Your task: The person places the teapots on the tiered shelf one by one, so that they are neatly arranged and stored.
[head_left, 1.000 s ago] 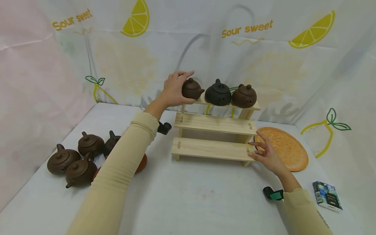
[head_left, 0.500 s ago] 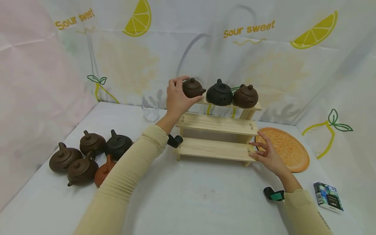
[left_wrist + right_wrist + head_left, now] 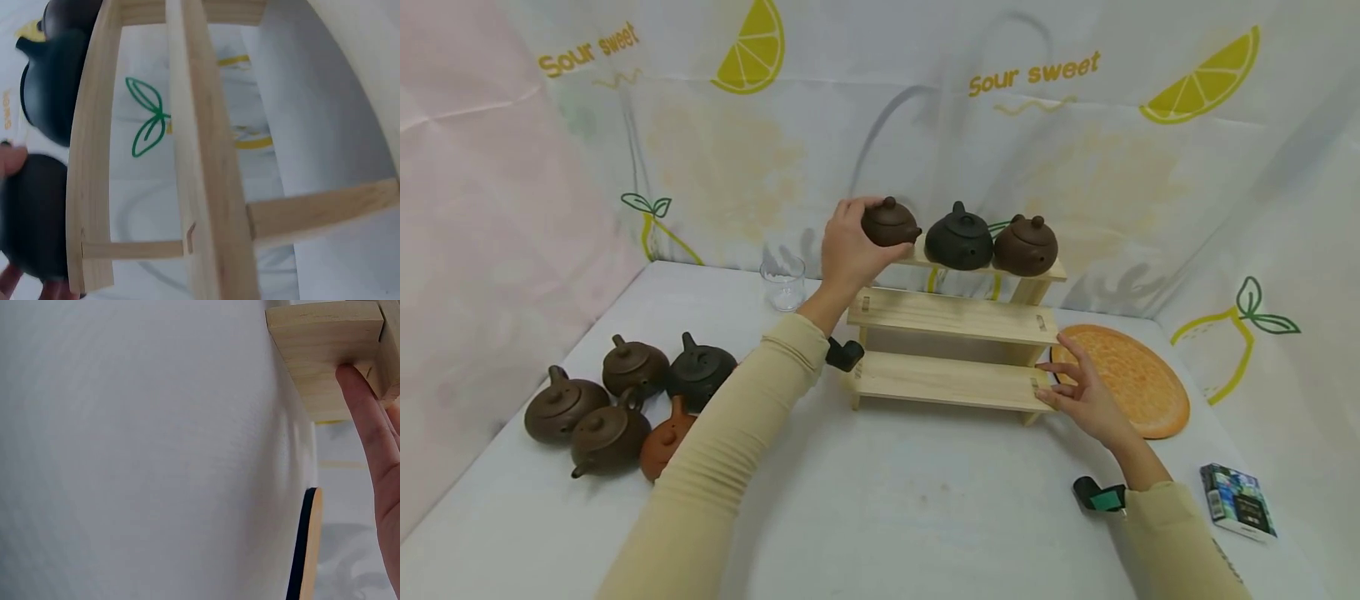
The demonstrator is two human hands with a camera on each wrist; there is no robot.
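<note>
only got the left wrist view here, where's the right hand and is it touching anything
Observer: The head view shows the right hand touching the wooden rack at the right end of its bottom shelf.

Operator: ok got it, and what's sitting further left, none of that is in my picture

Observer: At least five teapots stand clustered on the white table, to the left of the rack.
</note>
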